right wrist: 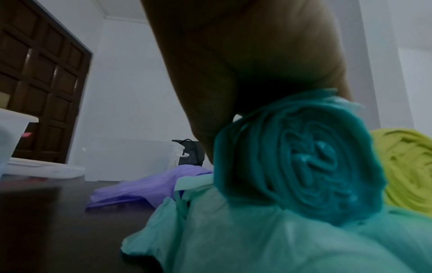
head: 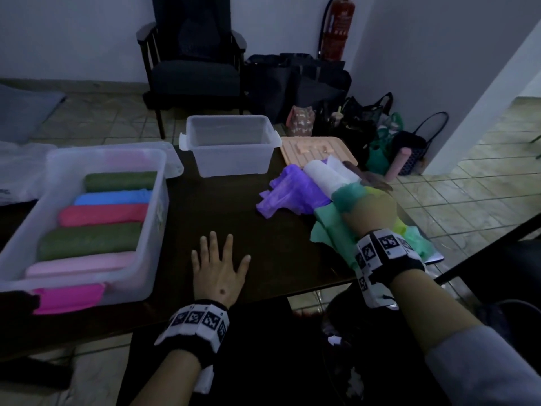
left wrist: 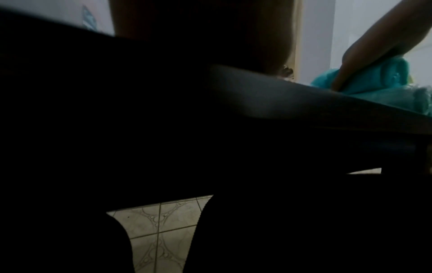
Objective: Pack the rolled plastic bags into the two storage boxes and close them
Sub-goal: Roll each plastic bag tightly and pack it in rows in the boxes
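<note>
A large clear storage box [head: 156, 230] at the left of the dark table [head: 234, 206] holds several coloured rolled bags [head: 102, 215] side by side. A small clear box [head: 231, 159] stands empty at the back, its beige lid [head: 295, 146] lying to its right. At the table's right lies a pile: a loose purple bag [head: 289, 191], a white roll [head: 328, 174], a yellow-green roll [right wrist: 406, 166] and a loose light green bag [right wrist: 233, 230]. My right hand [head: 370, 212] grips a teal roll [right wrist: 301, 158] on top of that pile. My left hand [head: 218, 265] lies flat on the table, fingers spread.
A clear lid [head: 174, 164] lies behind the large box. Beyond the table stand a dark armchair [head: 193, 68], several bags [head: 360, 118] on the tiled floor and a fire extinguisher [head: 336, 27]. A pink roll [head: 396, 165] leans near those bags. The pile sits near the table's right edge.
</note>
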Available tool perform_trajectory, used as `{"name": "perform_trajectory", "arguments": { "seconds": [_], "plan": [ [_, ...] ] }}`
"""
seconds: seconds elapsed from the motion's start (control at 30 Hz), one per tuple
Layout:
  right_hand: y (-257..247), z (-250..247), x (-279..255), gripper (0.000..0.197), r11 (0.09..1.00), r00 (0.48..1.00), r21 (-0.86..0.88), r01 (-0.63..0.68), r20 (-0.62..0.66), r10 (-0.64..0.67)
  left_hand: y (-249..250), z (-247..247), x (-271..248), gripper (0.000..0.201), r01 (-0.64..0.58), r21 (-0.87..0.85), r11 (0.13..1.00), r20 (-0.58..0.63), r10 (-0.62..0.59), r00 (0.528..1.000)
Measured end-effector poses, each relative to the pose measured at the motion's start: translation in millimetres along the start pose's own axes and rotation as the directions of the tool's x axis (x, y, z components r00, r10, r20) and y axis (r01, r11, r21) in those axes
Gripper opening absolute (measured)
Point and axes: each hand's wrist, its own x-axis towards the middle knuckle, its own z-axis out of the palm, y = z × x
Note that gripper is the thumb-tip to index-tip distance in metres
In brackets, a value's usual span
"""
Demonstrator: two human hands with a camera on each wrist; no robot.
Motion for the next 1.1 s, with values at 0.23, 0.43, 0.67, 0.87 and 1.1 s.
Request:
{"name": "perform_trajectory", "arguments": {
  "seconds": [0.23, 0.43, 0.67, 0.87, 1.1],
  "plan": [
    [-12, -3, -17, 0.047, 0.997, 0.995, -0.006, 0.08, -0.06, -0.08, -2, 2, -1, 0.064, -0.015, -0.002, 1.0, -0.034, 0.015, 0.999],
    [-60, -6, -61, 0.053, 0.956, 0.953, 0.084, 0.283, 0.091, -0.29, -5, 3, -2, 0.064, -0.037, -0.015, 0.999, -0.067, 0.036, 0.997],
    [-111, 34, -99, 0.051, 0.909, 0.879, 0.085, 0.407, 0.233, -0.415, -11, 12, 0, 0.063, -0.081, -0.017, 0.997, -0.122, 0.079, 0.989],
    [-117, 48, -100, 0.05, 0.945, 0.916, 0.084, 0.315, 0.236, -0.326, -16, 1, 1, 0.082, -0.112, -0.059, 0.992, 0.03, 0.114, 0.993],
    [-119, 31, -87, 0.081, 0.761, 0.715, 0.605, -0.235, 0.638, -0.286, -15, -31, -2, 0.096, -0.103, -0.394, 0.913, 0.077, 0.144, 0.986]
  ]
}}
